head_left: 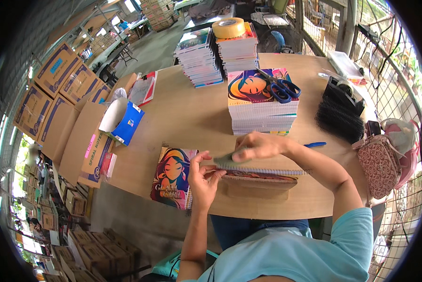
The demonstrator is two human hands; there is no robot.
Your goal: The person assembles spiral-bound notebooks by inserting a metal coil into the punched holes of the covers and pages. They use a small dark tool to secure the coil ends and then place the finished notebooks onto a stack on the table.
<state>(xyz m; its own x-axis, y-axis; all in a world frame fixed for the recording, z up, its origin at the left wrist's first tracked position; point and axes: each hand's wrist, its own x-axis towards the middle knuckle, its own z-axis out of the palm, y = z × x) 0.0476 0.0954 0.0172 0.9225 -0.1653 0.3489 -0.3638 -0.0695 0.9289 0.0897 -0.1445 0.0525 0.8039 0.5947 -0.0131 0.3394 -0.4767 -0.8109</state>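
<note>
Left hand (204,182) grip: pinched on the coil end of a notebook (265,180). Right hand (260,146) grip: clamped on a grey-green piece (226,161) above. Notebook spine-up at desk (192,110) edge, presumably exposing the coil (279,172). Stack (262,118) beyond, within reach.

One left hand (204,179), one right hand (259,146) and one spiral-bound notebook (263,179) at their fingertips. Beyond the fingers stand three notebook stacks (262,117), topped by one pair of scissors (278,84) and one yellow tape roll (230,33). Left of the fingers: one face-up notebook (172,176) and, farther out, one blue box (129,123). Well to their right, one patterned bag (379,164).
</note>
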